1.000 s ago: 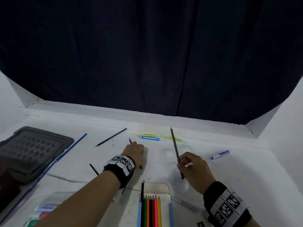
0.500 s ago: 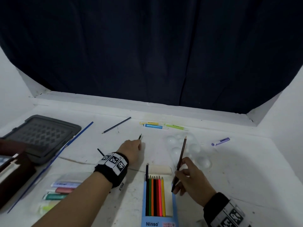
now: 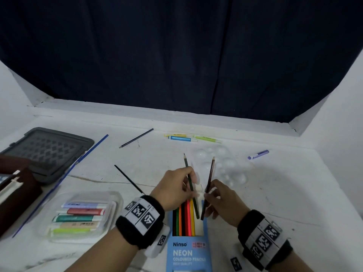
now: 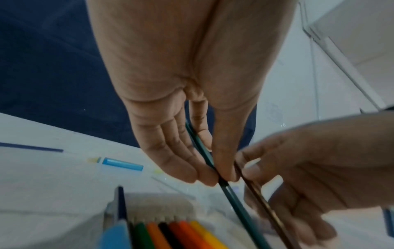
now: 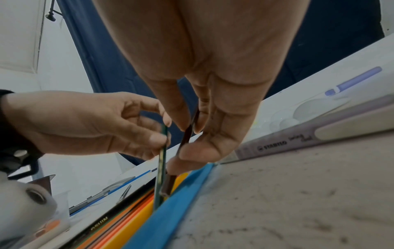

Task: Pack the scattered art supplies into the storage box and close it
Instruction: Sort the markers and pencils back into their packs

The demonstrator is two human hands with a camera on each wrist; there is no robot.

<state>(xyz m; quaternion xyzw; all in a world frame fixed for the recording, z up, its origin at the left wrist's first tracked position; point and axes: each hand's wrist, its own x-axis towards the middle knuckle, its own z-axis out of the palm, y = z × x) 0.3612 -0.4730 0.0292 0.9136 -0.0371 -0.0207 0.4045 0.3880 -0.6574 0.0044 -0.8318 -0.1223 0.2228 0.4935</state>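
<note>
A makeshift recording corner rather than a furnished room — a white-painted worktop (image 3: 255, 203), scuffed and cracked, set between plain white walls (image 3: 343, 118) and backed by a dark blue curtain (image 3: 176, 55). Stationery lies scattered on it: loose pencils (image 3: 136, 138), highlighters (image 3: 183, 138), a clear case of markers (image 3: 82, 216) — a tabletop art or desk setting; the building type cannot be told.

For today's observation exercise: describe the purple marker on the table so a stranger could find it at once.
Start at the white table and look to its far right side, beyond the clear bubble-shaped palette. The purple marker lies there alone. Unlike the blue and green pens grouped by the back wall, it is lilac and isolated.
</note>
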